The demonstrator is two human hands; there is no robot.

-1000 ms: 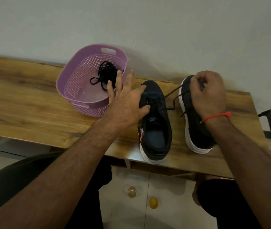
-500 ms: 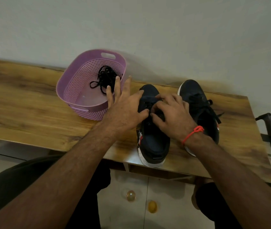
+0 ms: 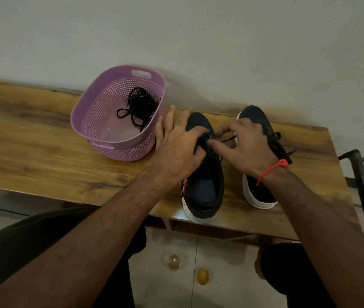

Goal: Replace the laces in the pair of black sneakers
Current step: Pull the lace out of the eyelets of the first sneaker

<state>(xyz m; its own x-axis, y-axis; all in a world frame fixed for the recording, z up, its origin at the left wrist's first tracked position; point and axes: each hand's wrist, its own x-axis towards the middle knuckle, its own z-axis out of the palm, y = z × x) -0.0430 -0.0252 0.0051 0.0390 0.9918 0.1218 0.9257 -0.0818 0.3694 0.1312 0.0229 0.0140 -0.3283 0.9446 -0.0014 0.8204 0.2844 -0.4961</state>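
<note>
Pinching a thin black lace (image 3: 227, 140) between thumb and forefinger, the right hand (image 3: 246, 147) works over the eyelets of the left sneaker (image 3: 205, 183), its other fingers loosely spread. A red thread band (image 3: 271, 171) circles that wrist. Beside it, the left hand (image 3: 176, 150) rests on the same shoe's left side, thumb bent against the tongue and long fingers straight, pointing toward the far wall.

Both sneakers stand on the wooden table (image 3: 43, 141), toes away from the person. The right sneaker (image 3: 258, 192) sits just right of the first, partly hidden by the right hand and wrist. To the left, touching the left hand's fingers, is a purple basket (image 3: 87, 121) with 1 tangle of black laces (image 3: 141, 107) inside. A dark metal frame (image 3: 363, 185) stands at the table's right end.
</note>
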